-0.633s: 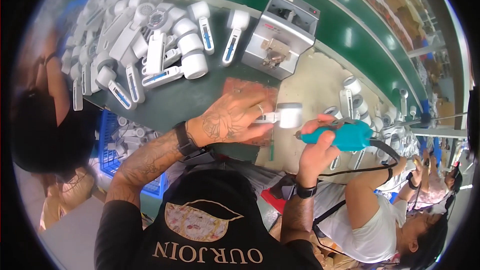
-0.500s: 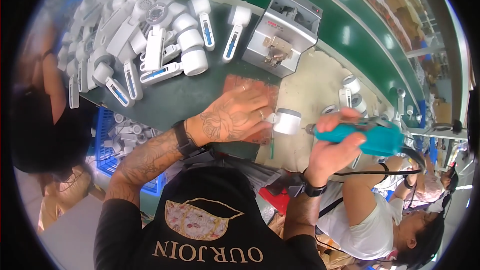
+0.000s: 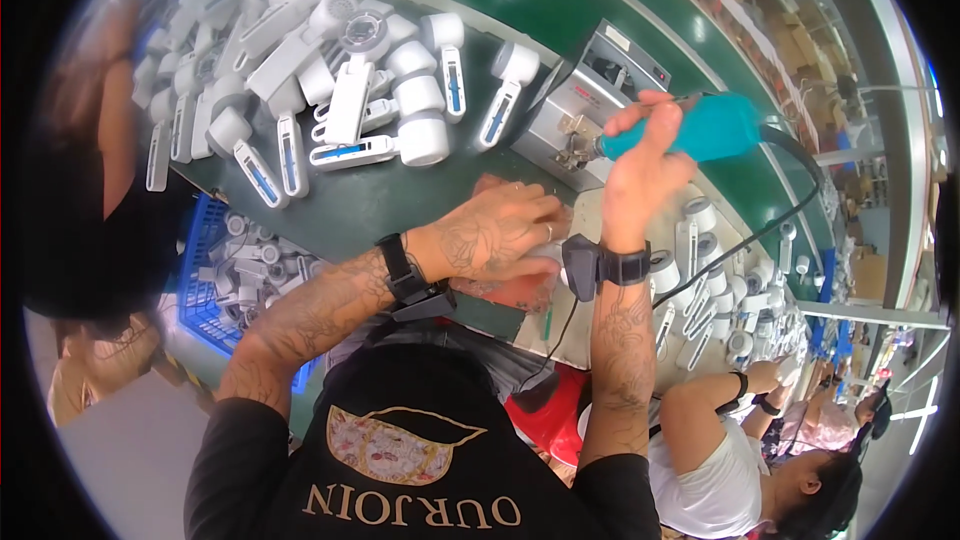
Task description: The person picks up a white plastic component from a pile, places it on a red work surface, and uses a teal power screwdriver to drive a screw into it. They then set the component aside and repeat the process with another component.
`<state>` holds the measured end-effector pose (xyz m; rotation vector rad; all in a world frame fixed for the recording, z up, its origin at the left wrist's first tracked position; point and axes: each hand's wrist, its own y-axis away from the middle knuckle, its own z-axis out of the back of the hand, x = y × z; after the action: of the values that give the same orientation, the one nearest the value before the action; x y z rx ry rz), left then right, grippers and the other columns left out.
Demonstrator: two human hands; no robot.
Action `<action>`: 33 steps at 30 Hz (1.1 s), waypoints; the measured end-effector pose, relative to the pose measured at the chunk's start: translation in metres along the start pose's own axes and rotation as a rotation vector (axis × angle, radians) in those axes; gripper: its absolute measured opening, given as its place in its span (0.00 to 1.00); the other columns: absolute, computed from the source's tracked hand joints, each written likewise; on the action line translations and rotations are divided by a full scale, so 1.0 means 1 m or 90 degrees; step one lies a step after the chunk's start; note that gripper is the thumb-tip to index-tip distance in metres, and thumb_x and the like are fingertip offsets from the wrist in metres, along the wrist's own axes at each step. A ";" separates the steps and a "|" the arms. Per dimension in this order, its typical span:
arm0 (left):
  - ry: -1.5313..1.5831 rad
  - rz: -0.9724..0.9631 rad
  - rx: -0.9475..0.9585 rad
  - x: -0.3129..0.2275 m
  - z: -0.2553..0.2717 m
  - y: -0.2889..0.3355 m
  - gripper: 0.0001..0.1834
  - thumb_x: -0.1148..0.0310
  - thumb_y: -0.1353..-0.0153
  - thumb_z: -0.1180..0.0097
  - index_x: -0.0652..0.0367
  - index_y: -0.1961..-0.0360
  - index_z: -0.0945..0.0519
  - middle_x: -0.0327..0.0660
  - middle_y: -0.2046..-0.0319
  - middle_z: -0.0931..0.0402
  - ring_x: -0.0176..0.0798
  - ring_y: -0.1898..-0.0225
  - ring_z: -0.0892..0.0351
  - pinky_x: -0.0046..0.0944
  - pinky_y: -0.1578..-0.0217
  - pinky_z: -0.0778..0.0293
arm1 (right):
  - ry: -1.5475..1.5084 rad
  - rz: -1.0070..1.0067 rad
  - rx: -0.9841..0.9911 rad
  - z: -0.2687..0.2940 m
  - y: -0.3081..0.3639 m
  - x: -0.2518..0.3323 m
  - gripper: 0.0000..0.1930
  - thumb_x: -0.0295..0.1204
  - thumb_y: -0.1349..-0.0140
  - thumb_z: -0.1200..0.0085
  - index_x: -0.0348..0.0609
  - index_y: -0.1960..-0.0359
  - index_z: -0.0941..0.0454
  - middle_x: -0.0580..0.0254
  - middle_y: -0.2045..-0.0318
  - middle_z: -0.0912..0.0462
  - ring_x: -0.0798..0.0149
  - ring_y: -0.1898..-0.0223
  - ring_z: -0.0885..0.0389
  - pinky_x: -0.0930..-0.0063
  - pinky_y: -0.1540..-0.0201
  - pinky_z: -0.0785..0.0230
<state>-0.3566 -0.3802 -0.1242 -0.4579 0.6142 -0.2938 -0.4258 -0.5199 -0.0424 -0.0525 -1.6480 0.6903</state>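
Observation:
My right hand (image 3: 648, 162) is wrapped round a teal electric screwdriver (image 3: 718, 127). Its tip reaches the front of a grey screw feeder machine (image 3: 572, 100); whether it touches a screw is too small to see. Over a reddish-brown mat (image 3: 510, 292), my left hand (image 3: 498, 232) has its fingers closed on a white round-headed handheld device (image 3: 545, 256). Most of that device is hidden by my fingers and right wrist.
White handheld devices (image 3: 350, 90) with blue strips pile up at the left. A blue basket (image 3: 195, 285) of white parts sits below the table's left edge. More devices (image 3: 690, 285) lie right, near a person in white (image 3: 715, 450). The screwdriver's black cable (image 3: 790, 215) loops past my right arm.
My right hand has carried the screwdriver up and away from the white device, over to the screw feeder. My left hand stays on the device at the mat. The view has shifted slightly.

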 end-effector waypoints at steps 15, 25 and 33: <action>-0.004 0.051 -0.059 0.000 -0.011 0.001 0.22 0.54 0.44 0.33 0.55 0.53 0.20 0.41 0.59 0.27 0.46 0.58 0.29 0.43 0.54 0.29 | -0.044 -0.065 0.056 0.045 0.049 0.021 0.24 0.48 0.28 0.50 0.32 0.57 0.28 0.61 0.78 0.27 0.65 0.78 0.27 0.73 0.73 0.34; -0.009 0.063 -0.046 -0.001 -0.010 0.003 0.23 0.52 0.43 0.35 0.55 0.52 0.20 0.42 0.59 0.27 0.47 0.59 0.28 0.44 0.53 0.30 | -0.055 -0.061 0.063 0.055 0.067 0.006 0.28 0.52 0.31 0.48 0.31 0.57 0.31 0.59 0.78 0.28 0.64 0.77 0.28 0.70 0.73 0.34; -0.033 0.055 -0.037 -0.002 -0.008 0.000 0.22 0.53 0.42 0.36 0.56 0.53 0.21 0.43 0.59 0.27 0.47 0.57 0.29 0.46 0.53 0.29 | -0.086 -0.064 0.086 0.053 0.071 -0.004 0.23 0.48 0.29 0.48 0.36 0.63 0.33 0.60 0.79 0.30 0.64 0.78 0.30 0.69 0.73 0.33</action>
<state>-0.3635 -0.3816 -0.1291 -0.4919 0.5916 -0.1826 -0.4977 -0.4848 -0.0803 0.1753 -1.7165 0.7394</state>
